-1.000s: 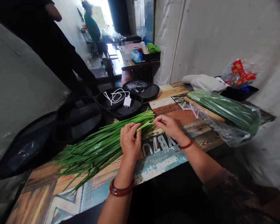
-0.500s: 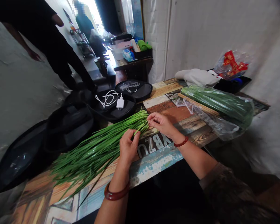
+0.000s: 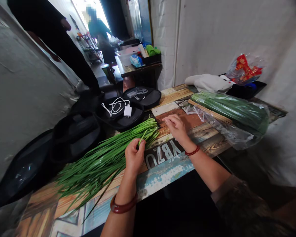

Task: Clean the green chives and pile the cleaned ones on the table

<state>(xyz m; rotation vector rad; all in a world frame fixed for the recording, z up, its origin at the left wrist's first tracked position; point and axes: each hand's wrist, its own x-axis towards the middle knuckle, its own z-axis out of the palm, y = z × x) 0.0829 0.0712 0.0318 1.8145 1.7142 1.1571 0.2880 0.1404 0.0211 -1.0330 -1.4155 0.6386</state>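
Observation:
A long bunch of garlic chives [image 3: 101, 156] lies across the table, pale stem ends pointing to the right. My left hand [image 3: 135, 153] is closed at the near side of the bunch, pinching a few chives between thumb and fingers, their stem ends sticking up past the thumb. To the right, off the stem ends, my right hand [image 3: 176, 126] hovers over the table with thumb and fingertips pressed together. Whatever is between those fingertips, if anything, is too small to make out.
A clear plastic bag [image 3: 236, 115] of more green chives lies at the right, beside a white cloth [image 3: 208, 81]. Black padded seats [image 3: 74, 136] line the table's far left; one bears a white charger [image 3: 127, 111]. A person in black [image 3: 56, 36] stands beyond, another further back.
My right hand has moved right, away from the stem ends and the left hand. My left hand has shifted slightly left with its chives. The people in the background have moved.

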